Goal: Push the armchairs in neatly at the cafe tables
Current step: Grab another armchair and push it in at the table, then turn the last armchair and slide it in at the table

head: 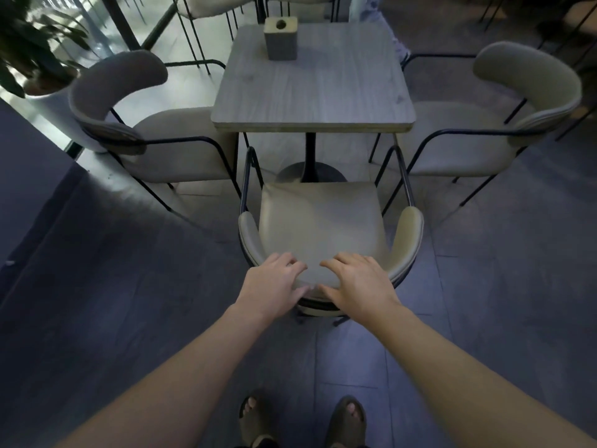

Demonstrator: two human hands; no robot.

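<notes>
Head view, looking down at a square grey wood worktop on a single black pedestal with a round base. Three armchairs around it.

Near armchair: beige seat, curved padded backrest, black metal frame. Its seat faces the worktop; the front edge of the seat sits just short of the worktop's near edge, not under it. The tops of its front arm loops reach up to about the worktop edge.

Left hand: palm down on the top of the backrest, left of centre. Fingers curl over the inner side, thumb on the outer rim. Grip is a loose hold on the backrest, not a tight clench.

Right hand: same posture, right of centre on the backrest, fingers spread and draped forward, thumb toward the left hand. The thumbs are close but apart.

Left armchair: seat partly under the worktop's left edge, backrest outward.

Right armchair: on the worktop's right side, seat close to the edge, backrest outward.

Grey block holder with a round hole on top stands at the worktop's far edge.

Potted plant at far left. Feet in sandals at the bottom on the dark tiled floor.
</notes>
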